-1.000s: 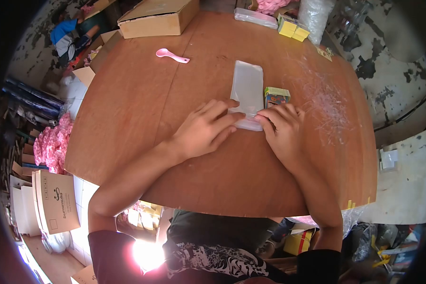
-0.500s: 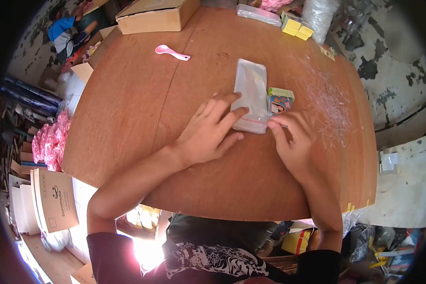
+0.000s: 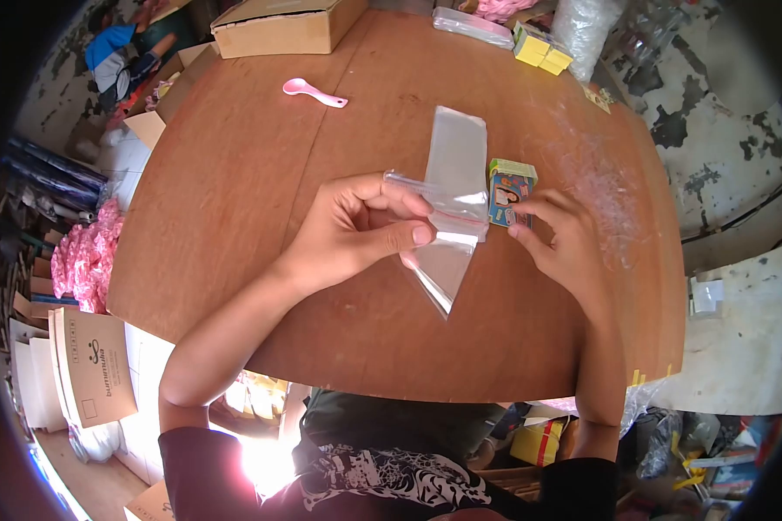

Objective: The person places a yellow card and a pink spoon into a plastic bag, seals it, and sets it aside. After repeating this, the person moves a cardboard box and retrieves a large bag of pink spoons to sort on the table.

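Note:
My left hand (image 3: 347, 226) is closed on a clear plastic bag (image 3: 434, 282), pinched between thumb and fingers above the table. The raised bag is folded, and its lower corner points toward me. Behind it lies a stack of clear plastic bags (image 3: 457, 143), partly covered by the raised one. Right of the stack sits a small printed box (image 3: 506, 193), blue with a green and yellow end. At its near right corner, the thumb and index finger of my right hand (image 3: 565, 239) are curled against it. The box rests on the table.
A pink spoon (image 3: 314, 92) lies at the far left of the brown table (image 3: 226, 191). Thin plastic strips (image 3: 613, 200) are scattered on the right. At the back stand a cardboard box (image 3: 278, 28) and yellow boxes (image 3: 541, 50). Another person (image 3: 117, 61) is at the far left.
My left hand has lifted a bag off the stack and drawn it toward me. My right hand has left the bag's edge and moved onto the small box, which has stayed in place.

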Motion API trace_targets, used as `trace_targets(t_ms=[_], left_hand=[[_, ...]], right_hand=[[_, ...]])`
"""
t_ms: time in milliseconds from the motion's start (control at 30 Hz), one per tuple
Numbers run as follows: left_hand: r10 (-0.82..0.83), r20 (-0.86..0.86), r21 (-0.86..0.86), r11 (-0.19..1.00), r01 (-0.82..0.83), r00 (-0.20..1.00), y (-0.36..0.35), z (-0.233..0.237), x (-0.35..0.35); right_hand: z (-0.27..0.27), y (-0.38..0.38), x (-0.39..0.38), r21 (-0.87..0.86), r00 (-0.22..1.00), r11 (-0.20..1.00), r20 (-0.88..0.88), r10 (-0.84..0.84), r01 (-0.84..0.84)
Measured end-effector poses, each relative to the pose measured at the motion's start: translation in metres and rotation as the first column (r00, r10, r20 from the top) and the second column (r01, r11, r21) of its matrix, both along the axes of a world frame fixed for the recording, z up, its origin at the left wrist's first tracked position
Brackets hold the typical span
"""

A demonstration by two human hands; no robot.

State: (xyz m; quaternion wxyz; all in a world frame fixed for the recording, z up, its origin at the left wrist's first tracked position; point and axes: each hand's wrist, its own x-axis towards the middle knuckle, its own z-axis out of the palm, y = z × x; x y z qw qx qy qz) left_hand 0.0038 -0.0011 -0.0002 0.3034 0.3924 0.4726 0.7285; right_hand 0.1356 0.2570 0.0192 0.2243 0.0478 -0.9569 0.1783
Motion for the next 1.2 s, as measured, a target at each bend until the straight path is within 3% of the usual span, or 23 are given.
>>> trace_targets(t_ms=[33,100,200,300,433,500,533,600,633,700,767,867,1033,1200], left_hand=[[-0.035,0.159,0.001,0.999,0.036,0.987,-0.001,0.003,-0.001],[-0.014,0.141,-0.079,0.997,0.025,0.990,0.000,0.005,-0.003],[0.106,0.137,-0.259,0.964,-0.068,0.985,0.003,0.001,-0.002],[0.112,0.195,-0.284,0.957,-0.053,0.974,0.004,-0.004,-0.007],[0.136,0.195,-0.341,0.938,-0.063,0.971,0.004,-0.006,-0.006],[0.135,0.145,-0.364,0.928,-0.074,0.980,0.005,-0.010,-0.004],[0.139,0.147,-0.364,0.928,-0.077,0.979,0.005,-0.011,-0.003],[0.127,0.105,-0.415,0.907,-0.072,0.986,0.005,-0.013,0.000],[0.128,0.106,-0.413,0.908,-0.073,0.986,0.005,-0.013,0.001],[0.051,0.058,-0.475,0.880,-0.017,0.997,0.005,-0.014,0.003],[0.034,0.078,-0.491,0.871,0.009,0.996,0.005,-0.012,0.006],[0.002,0.118,-0.522,0.851,0.061,0.993,0.006,-0.010,0.010],[-0.032,0.033,-0.459,0.887,0.044,0.999,0.007,-0.014,0.011],[-0.002,-0.029,-0.504,0.863,-0.013,1.000,0.007,-0.008,0.013]], right_hand=[[-0.001,0.003,0.001,0.004,1.000,1.000,0.002,0.000,0.000],[-0.005,0.006,0.001,0.038,0.991,0.997,0.115,-0.064,0.060],[-0.008,0.008,-0.001,-0.023,0.988,0.997,0.134,-0.074,0.077],[-0.013,0.016,-0.001,-0.073,0.996,0.997,0.085,0.004,0.003],[-0.014,0.015,0.000,-0.089,0.998,0.995,0.055,-0.032,0.037],[-0.013,0.005,0.000,-0.368,0.943,0.915,-0.214,-0.255,0.164],[-0.010,-0.003,0.002,-0.367,0.944,0.916,-0.213,-0.251,0.160],[-0.001,-0.023,0.007,-0.681,0.868,0.729,-0.319,-0.381,0.070],[-0.002,-0.029,0.008,-0.680,0.868,0.730,-0.319,-0.380,0.069],[-0.003,-0.036,0.010,-0.783,0.922,0.615,-0.299,-0.246,-0.090],[-0.011,-0.039,0.010,-0.799,0.934,0.595,-0.275,-0.228,-0.090],[-0.017,-0.047,0.006,-0.801,0.952,0.597,-0.219,-0.212,-0.051],[-0.021,-0.048,0.002,-0.831,0.982,0.556,-0.078,-0.170,0.030],[-0.021,-0.047,0.003,-0.829,0.994,0.553,0.030,-0.104,0.083]])
